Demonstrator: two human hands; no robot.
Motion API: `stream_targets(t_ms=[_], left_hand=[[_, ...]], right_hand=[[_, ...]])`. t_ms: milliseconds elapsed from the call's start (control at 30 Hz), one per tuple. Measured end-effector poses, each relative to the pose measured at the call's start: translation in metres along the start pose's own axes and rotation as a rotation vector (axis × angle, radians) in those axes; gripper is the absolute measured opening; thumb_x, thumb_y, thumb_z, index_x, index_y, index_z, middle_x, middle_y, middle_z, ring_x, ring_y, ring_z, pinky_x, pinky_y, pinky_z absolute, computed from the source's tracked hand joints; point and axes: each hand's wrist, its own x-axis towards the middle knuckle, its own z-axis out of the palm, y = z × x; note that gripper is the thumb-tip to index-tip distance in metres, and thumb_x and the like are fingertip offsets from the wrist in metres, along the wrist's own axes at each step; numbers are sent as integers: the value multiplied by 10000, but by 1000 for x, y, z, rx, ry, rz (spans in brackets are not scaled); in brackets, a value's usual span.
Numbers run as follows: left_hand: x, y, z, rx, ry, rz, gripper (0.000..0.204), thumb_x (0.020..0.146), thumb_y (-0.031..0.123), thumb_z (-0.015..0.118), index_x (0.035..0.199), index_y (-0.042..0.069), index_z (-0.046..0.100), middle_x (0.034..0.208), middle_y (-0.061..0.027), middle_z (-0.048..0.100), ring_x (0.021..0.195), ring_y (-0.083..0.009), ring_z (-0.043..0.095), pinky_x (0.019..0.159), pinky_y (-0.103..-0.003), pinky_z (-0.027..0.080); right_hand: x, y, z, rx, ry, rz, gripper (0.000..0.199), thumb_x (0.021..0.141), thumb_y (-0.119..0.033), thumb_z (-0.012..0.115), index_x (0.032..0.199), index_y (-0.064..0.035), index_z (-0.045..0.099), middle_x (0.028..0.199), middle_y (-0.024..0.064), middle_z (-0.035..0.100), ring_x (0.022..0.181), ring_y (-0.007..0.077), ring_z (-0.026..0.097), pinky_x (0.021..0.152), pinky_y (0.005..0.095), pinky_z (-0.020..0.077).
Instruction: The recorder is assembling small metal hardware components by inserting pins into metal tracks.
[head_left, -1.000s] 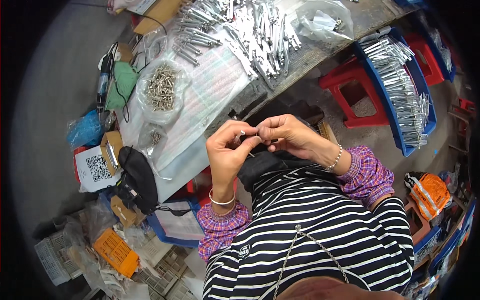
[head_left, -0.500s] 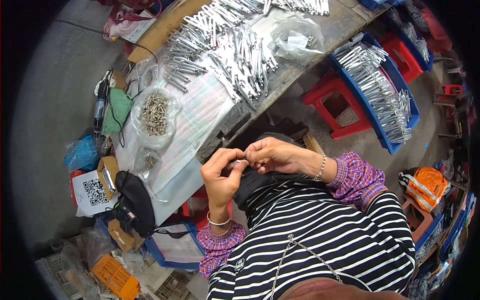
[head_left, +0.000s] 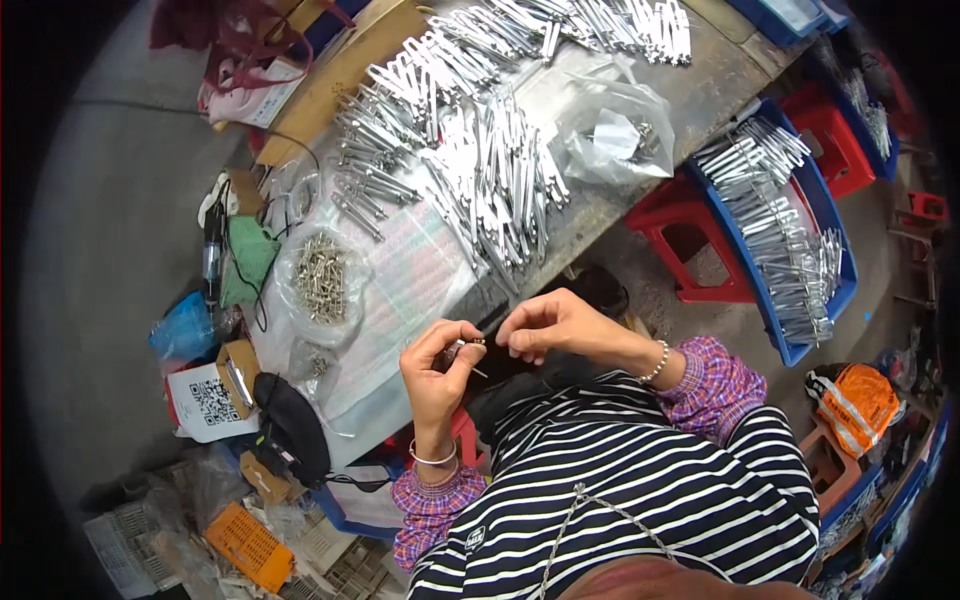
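My left hand [head_left: 436, 372] is closed in a pinch above my lap. Between its thumb and fingertips is a small metal part [head_left: 474, 343], too small to name surely; a thin pale bit sticks out below. My right hand [head_left: 556, 328] hangs just to the right, thumb and fingertips pressed together, a small gap away from the left. Whether it holds something tiny cannot be seen. On the table beyond lie heaps of slim silvery metal pieces [head_left: 500, 185]. An open plastic bag of small screw-like metal parts [head_left: 322, 280] sits at the table's left side.
Right of the table, a blue tray [head_left: 845, 255] full of metal pieces rests near a red stool [head_left: 690, 240]. Another clear bag [head_left: 645, 140] lies on the table. A black pouch [head_left: 292, 430], a power-tool-like black cylinder [head_left: 212, 255] and an orange basket [head_left: 245, 545] are at left.
My hands have drawn apart; before, their fingertips met. The right hand has shifted slightly right, and the small metal part now shows in the left. The whole view has tilted a little.
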Motion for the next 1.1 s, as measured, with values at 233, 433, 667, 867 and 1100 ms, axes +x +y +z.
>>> stream_targets(t_ms=[233, 433, 667, 867, 1100], left_hand=[[52, -1, 2, -147, -100, -240, 84, 742, -27, 618, 823, -9, 623, 745, 35, 541, 609, -20, 450, 552, -158, 322], [68, -5, -9, -194, -174, -278, 82, 749, -16, 626, 829, -1, 624, 732, 40, 543, 613, -11, 450, 548, -157, 319], [52, -21, -34, -233, -114, -224, 90, 751, -2, 632, 841, -2, 626, 731, 32, 552, 625, -28, 478, 553, -160, 335], [31, -21, -44, -295, -94, -253, 106, 723, -55, 634, 823, -22, 636, 758, 20, 547, 616, -22, 436, 542, -163, 308], [6, -27, -55, -226, -79, -235, 93, 756, 30, 658, 844, 9, 635, 699, 50, 528, 580, -17, 427, 515, -162, 279]], right_hand=[[16, -75, -46, -570, 298, -438, 217, 811, -42, 604, 1022, -14, 643, 907, 62, 669, 791, 106, 605, 703, 234, 482], [90, -123, -104, -1124, 666, -823, 236, 784, -84, 574, 1002, -14, 635, 931, 185, 646, 831, 334, 626, 754, 375, 493], [105, -116, -99, -1321, 681, -682, 217, 818, -114, 540, 977, -1, 635, 914, 199, 633, 825, 378, 599, 766, 411, 479], [77, -101, -57, -1422, 618, -754, 220, 801, -38, 588, 1017, -34, 626, 1015, 125, 636, 896, 294, 616, 768, 341, 478], [102, -51, 7, -1608, 528, -695, 170, 700, -110, 677, 839, -21, 635, 785, 106, 572, 756, 282, 566, 657, 357, 476]])
